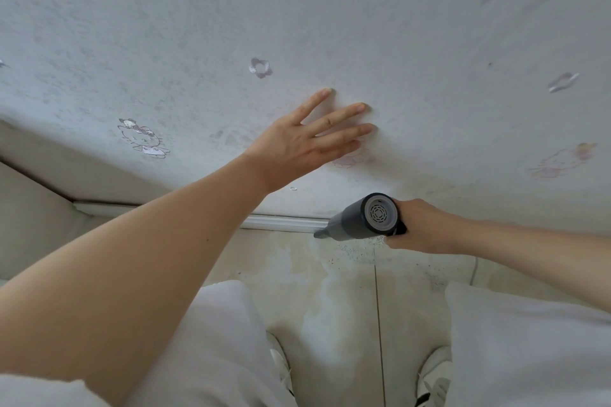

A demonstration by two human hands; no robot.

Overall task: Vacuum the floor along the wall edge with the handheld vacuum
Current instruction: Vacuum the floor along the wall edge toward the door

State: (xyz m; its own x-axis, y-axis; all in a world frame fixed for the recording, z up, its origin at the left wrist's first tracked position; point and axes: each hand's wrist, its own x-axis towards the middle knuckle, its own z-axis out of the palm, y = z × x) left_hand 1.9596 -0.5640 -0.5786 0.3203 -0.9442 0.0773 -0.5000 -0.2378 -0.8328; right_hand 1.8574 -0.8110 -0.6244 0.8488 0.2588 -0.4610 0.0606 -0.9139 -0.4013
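You've got the wallpapered wall (396, 43) right in front of you, tiled floor (347, 291) below, white baseboard (284, 221) between. Left hand (297, 145) is flat and open against the wall, probably bracing you. Right hand (420, 228) is wrapped around the handheld vacuum (360, 218), nozzle down at the baseboard, near the crumbs (357, 249).

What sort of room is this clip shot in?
Probably a home room, perhaps a child's bedroom: cartoon-cat wallpaper on the wall, a white baseboard, a tiled floor. The right hand holds a handheld vacuum.
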